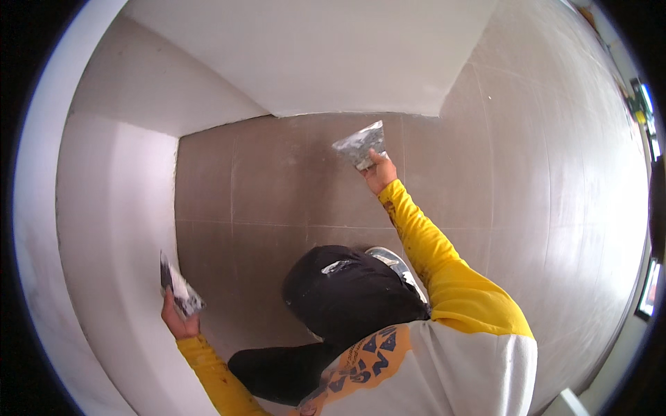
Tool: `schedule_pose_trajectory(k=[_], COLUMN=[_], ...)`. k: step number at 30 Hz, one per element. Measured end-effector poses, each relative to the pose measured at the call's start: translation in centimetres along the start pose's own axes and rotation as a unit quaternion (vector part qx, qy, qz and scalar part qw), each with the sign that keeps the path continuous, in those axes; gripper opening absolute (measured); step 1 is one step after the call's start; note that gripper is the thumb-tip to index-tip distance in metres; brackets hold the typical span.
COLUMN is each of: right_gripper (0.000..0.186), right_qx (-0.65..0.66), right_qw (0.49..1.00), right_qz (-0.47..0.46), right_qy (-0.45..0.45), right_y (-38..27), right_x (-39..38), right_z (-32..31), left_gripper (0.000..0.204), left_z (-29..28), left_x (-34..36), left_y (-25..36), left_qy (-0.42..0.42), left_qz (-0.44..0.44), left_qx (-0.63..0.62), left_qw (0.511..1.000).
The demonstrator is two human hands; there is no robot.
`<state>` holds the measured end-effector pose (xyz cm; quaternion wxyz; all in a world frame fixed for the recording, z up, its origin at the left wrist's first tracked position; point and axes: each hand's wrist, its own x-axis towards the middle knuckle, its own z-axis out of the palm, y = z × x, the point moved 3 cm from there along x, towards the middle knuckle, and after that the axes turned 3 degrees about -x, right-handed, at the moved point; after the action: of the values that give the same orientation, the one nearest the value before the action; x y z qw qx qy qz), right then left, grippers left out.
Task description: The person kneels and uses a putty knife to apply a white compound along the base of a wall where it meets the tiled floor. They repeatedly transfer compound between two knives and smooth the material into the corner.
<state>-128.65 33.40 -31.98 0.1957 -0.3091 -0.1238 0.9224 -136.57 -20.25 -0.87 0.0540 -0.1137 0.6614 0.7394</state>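
My right hand (379,173) grips a wide, putty-smeared scraper (359,143) by its handle, held out over brown-grey floor tiles (277,187) a short way from the far wall (340,62). Down at the left, my left hand (176,319) holds a second scraper (179,284) with white and dark smears on its blade, close beside the pale left wall (118,208); whether it touches that wall I cannot tell. Both arms are in yellow sleeves with dark stains. My bent, dark-trousered leg (347,291) and part of a shoe (388,258) lie between the hands.
The walls form a stepped corner at the far left, with a rough seam along the floor's edge. Tiles stretch away to the right under bright glare (583,201). Small objects (642,107), too small to name, line the far right rim, and a white bar (576,405) shows at the lower right.
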Motion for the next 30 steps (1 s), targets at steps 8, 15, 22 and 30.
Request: schedule_pose_trajectory(k=[8, 15, 22, 30], right_gripper=[0.029, 0.029, 0.031, 0.029], right_qx=[0.107, 0.104, 0.091, 0.061], right_qw=[0.986, 0.985, 0.985, 0.983], right_qz=[-0.101, -0.123, -0.129, -0.115], right_qy=[0.081, 0.067, 0.065, 0.128], right_y=[1.1, 0.7, 0.0, -3.6], right_x=[9.3, 9.6, 10.2, 12.3], right_z=[-4.9, -4.0, -2.9, 1.0], left_gripper=[0.041, 0.047, 0.050, 0.053], left_z=[-7.7, -8.2, -6.9, -7.3], left_x=[3.2, 4.0, 2.1, 2.4], left_y=[-4.5, -4.1, -4.3, -3.8], left_qy=[0.075, 0.072, 0.004, 0.116], left_qz=[-0.054, -0.089, 0.182, -0.042], left_qx=[-0.090, -0.141, 0.265, -0.059], left_qw=[0.992, 0.983, 0.947, 0.991])
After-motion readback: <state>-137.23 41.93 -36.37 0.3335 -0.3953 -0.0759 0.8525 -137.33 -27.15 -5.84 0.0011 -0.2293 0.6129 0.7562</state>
